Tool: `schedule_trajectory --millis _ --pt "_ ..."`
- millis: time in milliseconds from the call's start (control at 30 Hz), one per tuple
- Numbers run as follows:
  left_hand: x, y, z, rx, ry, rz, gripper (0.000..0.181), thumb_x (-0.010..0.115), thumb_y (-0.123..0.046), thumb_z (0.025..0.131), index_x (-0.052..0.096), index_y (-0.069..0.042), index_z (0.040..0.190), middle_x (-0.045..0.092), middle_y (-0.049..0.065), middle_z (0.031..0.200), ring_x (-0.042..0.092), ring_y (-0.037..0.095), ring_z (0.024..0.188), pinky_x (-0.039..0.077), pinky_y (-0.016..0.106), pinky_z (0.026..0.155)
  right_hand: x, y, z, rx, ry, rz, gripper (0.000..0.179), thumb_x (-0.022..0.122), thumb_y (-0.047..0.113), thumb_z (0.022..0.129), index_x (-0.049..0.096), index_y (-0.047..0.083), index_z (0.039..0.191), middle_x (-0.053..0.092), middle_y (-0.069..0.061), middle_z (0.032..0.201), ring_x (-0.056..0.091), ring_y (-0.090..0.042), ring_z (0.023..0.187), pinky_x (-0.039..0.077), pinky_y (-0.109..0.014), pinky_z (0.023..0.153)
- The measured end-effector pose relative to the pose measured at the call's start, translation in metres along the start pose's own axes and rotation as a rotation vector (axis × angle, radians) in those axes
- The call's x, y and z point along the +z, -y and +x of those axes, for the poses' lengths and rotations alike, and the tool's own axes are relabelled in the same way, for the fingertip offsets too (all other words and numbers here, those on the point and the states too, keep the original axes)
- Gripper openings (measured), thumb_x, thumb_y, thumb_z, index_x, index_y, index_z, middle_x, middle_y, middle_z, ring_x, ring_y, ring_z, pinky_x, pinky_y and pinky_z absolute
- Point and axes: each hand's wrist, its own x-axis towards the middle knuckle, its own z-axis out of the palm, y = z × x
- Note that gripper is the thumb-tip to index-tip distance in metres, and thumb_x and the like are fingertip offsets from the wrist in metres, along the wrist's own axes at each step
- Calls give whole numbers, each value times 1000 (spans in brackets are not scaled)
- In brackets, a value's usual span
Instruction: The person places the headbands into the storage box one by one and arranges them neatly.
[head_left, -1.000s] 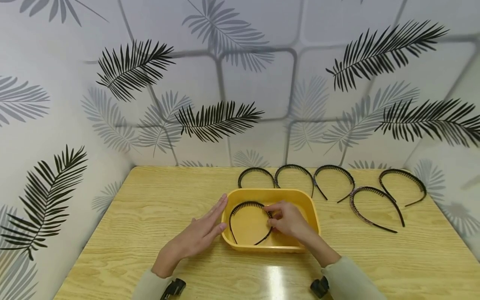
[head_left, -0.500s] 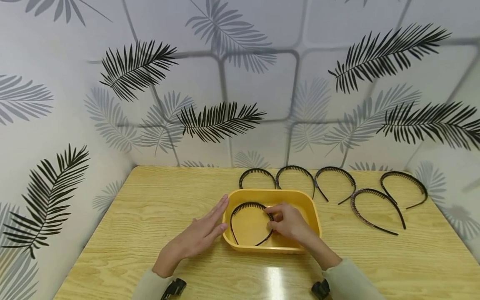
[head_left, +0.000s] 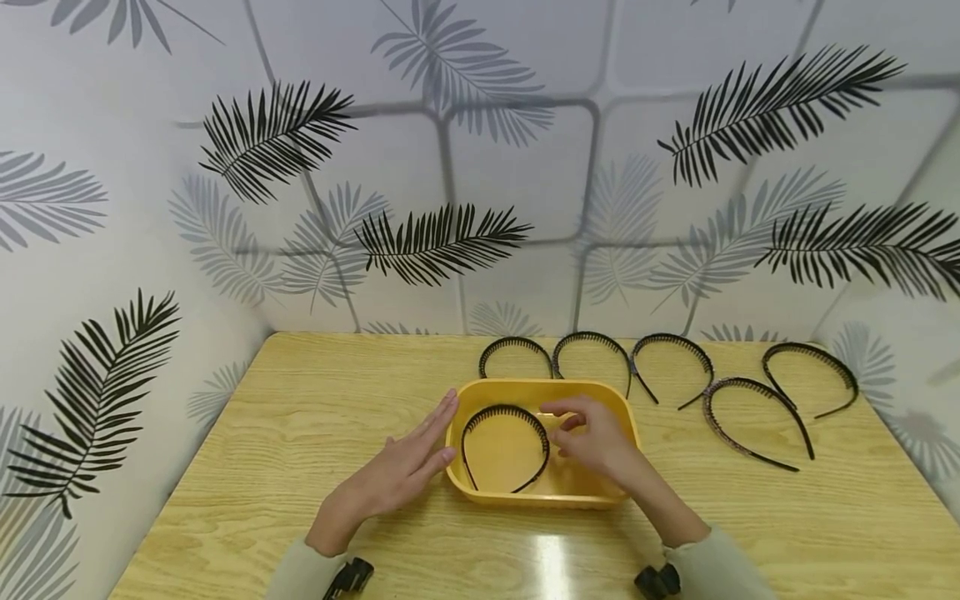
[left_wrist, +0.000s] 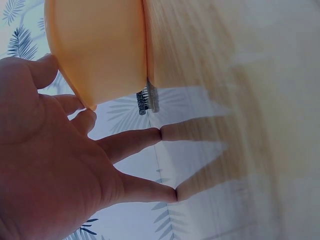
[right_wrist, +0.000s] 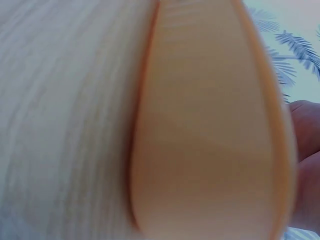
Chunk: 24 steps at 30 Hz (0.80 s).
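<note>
A yellow plastic bin [head_left: 540,501] stands on the table, and a black toothed headband [head_left: 504,408] lies in its left half. My left hand [head_left: 396,473] touches the bin's left end with straight fingers. In the left wrist view that hand [left_wrist: 65,160] has thumb and some fingers at the bin's rim, while two spread fingers touch the table. Over the right half of the bin, my right hand [head_left: 600,440] is just right of the headband, apart from it, with loosely bent fingers and nothing held. The bin wall hides most of it in the right wrist view.
Several more black headbands lie behind and right of the bin, among them one at the back [head_left: 671,337], one at front right [head_left: 712,421] and one at far right [head_left: 813,350]. A leaf-patterned wall [head_left: 517,192] borders the wooden table [head_left: 315,400].
My right hand has let go of the headband and moved slightly right, away from it. The headband stays in the bin's left half. My left hand keeps its place.
</note>
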Motion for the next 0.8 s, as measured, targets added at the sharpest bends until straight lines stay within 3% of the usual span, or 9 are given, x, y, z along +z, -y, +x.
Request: schedule_trajectory --millis 233,567,800 --pt "0 0 -1 1 1 -6 67 40 -36 113 2 -25 167 0 -8 172 13 26 155 10 90 99 -20 5 -10 -104 4 19 33 71 -3 94 69 -5 127 59 -24 132 67 -33 100 62 -40 71" --pt "0 1 -1 12 -1 0 67 37 -41 112 3 -24 167 -1 -8 172 13 25 155 12 90 98 -47 7 -23 -144 -43 43 33 69 -1 96 68 -2 129 60 -24 133 65 -37 108 62 -38 74" --pt "-1 2 -1 16 1 0 67 38 -39 113 2 -24 167 -1 -8 172 12 24 155 12 90 99 -68 4 -32 -201 -97 43 34 69 1 97 66 -5 130 61 -27 132 66 -18 105 62 -36 72"
